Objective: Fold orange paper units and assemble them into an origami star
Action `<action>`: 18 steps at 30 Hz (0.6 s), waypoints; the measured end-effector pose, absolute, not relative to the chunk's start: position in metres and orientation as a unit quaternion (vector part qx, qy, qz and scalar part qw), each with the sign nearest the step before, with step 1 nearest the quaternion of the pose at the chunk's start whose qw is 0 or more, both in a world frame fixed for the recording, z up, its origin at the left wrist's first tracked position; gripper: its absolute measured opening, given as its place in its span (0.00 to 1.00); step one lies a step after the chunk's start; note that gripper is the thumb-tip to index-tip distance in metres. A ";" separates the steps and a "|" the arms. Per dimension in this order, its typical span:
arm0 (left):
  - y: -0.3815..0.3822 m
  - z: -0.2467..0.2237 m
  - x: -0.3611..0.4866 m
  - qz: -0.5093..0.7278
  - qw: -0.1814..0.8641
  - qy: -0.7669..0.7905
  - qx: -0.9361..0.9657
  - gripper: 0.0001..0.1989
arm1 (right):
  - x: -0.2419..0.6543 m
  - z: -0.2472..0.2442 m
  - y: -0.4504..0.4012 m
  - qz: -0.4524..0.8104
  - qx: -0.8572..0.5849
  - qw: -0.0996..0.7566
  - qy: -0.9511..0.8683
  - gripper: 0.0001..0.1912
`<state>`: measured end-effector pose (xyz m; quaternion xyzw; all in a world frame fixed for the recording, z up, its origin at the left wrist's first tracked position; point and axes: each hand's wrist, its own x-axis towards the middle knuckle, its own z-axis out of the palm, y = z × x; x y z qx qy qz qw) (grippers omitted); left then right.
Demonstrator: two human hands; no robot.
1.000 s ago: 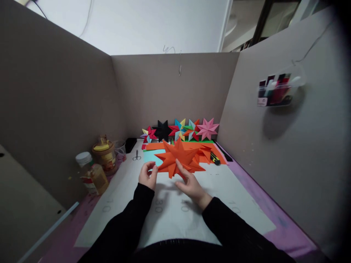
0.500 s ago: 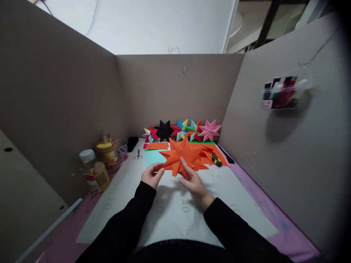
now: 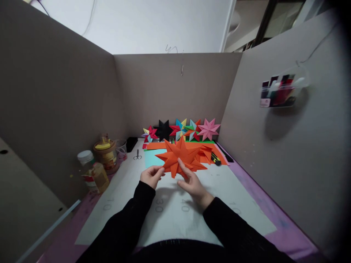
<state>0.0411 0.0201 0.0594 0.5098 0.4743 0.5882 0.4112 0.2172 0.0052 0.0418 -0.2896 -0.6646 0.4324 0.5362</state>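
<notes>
An orange folded paper star (image 3: 175,157) with several points is held up above the white sheet, tilted toward me. My right hand (image 3: 190,181) grips its lower middle, with one finger lying across the front and the rest under it. At the star's lower left edge, the fingertips of my left hand (image 3: 152,176) pinch one point. Behind the star, more orange paper pieces (image 3: 205,154) lie partly hidden.
Finished paper stars lean on the back panel, a black one (image 3: 163,130) and a pink one (image 3: 208,129) among them. Scissors (image 3: 137,155) and a glue bottle (image 3: 94,173) are on the left. A yellow-black cutter (image 3: 216,159) lies right of the star.
The star has shifted slightly left and tilted a little in my hands. Both hands keep their hold, and the whole view has drifted slightly.
</notes>
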 end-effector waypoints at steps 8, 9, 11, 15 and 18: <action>0.018 0.056 0.042 0.588 0.436 0.416 0.539 0.21 | 0.218 0.042 0.003 0.408 -0.291 0.519 -0.692 0.39; 0.018 0.057 0.042 0.585 0.443 0.406 0.545 0.21 | 0.218 0.042 0.003 0.406 -0.290 0.518 -0.695 0.39; 0.017 0.057 0.043 0.583 0.449 0.383 0.558 0.21 | 0.219 0.042 0.004 0.402 -0.289 0.519 -0.697 0.39; 0.017 0.059 0.045 0.605 0.441 0.358 0.557 0.22 | 0.220 0.042 0.003 0.395 -0.289 0.513 -0.705 0.39; 0.018 0.058 0.043 0.610 0.472 0.353 0.530 0.25 | 0.220 0.043 0.002 0.394 -0.287 0.500 -0.715 0.39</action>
